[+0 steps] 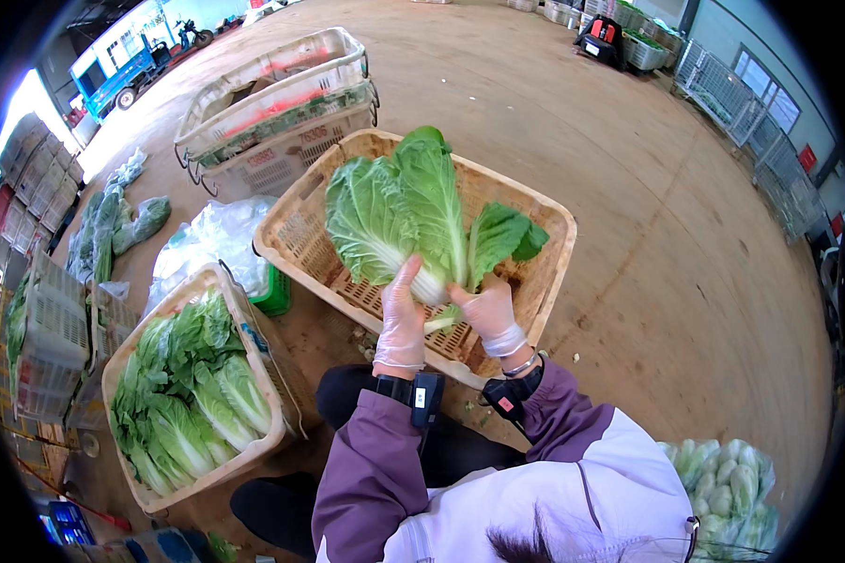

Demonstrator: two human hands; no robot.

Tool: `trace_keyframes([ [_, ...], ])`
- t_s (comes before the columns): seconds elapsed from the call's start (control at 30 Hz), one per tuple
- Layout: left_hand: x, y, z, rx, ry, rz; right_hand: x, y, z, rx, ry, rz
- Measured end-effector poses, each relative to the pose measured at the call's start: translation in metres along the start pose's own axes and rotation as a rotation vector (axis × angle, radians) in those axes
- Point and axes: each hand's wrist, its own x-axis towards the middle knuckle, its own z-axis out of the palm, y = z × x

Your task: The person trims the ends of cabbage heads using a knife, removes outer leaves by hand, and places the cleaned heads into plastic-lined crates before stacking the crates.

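Note:
A leafy head of Chinese cabbage (401, 218) is held over a worn tan plastic crate (549, 232). My left hand (401, 320), in a clear glove, grips its white base with the thumb on top. My right hand (491, 313), gloved as well, pinches a loose outer leaf (500, 239) by its stalk, close beside the head. Below the hands, a pale leaf piece (442, 322) shows over the crate. Stains mark the crate's slatted floor. Fingers on the far side of the cabbage are hidden.
At the left stands a crate (267, 352) packed with cabbages (183, 401). Clear plastic film (211, 239) covers a green crate (276, 292) behind it. Stacked white crates (274, 105) stand beyond. Bagged cabbages (729, 485) lie at the lower right. A blue cargo tricycle (123, 77) is parked far off.

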Motion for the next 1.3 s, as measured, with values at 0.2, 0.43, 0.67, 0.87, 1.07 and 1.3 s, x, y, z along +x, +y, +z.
trace_keyframes([
  [0.2, 0.004, 0.006, -0.005, -0.142, -0.037, -0.081, -0.002, 0.001, 0.014, 0.358, 0.066, 0.107],
  [0.43, 0.008, 0.011, -0.001, -0.368, -0.103, -0.039, 0.031, 0.046, -0.016, 0.855, -0.105, 0.377],
  [0.67, -0.001, 0.018, 0.004, -0.351, -0.275, -0.08, -0.006, 0.053, -0.022, 1.014, -0.439, 0.989],
  [0.87, -0.017, 0.015, -0.009, 0.199, -0.237, -0.075, 0.003, -0.011, -0.008, 1.091, -0.527, 0.343],
  [1.07, -0.069, 0.017, 0.006, 1.429, -0.362, 0.002, 0.014, 0.009, -0.053, 0.871, -0.363, 0.54],
  [1.3, -0.079, -0.006, 0.073, 2.617, -0.558, 1.105, 0.032, -0.014, -0.088, -0.248, -0.531, -0.109],
])
